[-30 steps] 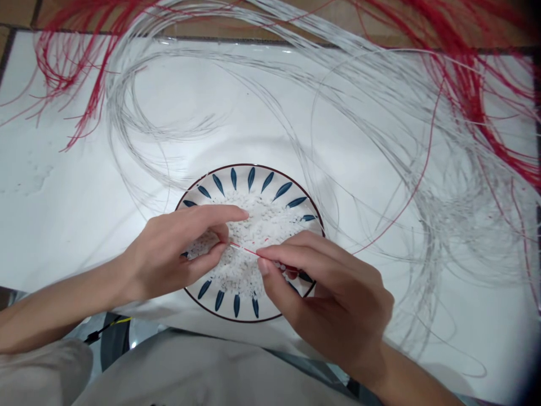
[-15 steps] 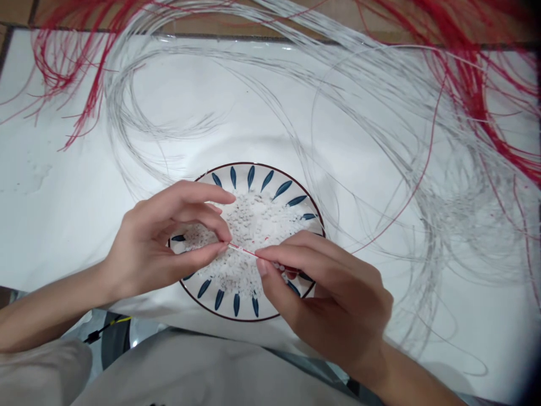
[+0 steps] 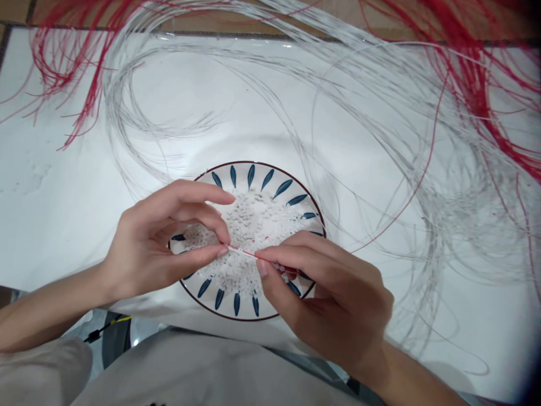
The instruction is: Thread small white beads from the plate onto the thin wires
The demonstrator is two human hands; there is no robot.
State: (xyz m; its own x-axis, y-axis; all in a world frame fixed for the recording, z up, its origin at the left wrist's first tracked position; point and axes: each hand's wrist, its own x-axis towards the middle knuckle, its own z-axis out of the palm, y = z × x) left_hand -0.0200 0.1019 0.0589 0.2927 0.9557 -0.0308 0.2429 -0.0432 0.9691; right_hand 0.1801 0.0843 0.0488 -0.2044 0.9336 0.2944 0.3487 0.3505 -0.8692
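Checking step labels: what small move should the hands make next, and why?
Probably slide a bead from the left hand down the thin red thread toward the right hand: the thread's tip sits in the left fingers, over the blue-petalled plate of small white beads.

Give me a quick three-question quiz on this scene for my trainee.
1. True or false: the plate holds white beads.
2. The thread pinched between the left hand and the right hand is: A red, B blue, C green?
3. What colour are the petals painted round the plate's rim?
Key: 1 true; 2 A; 3 blue.
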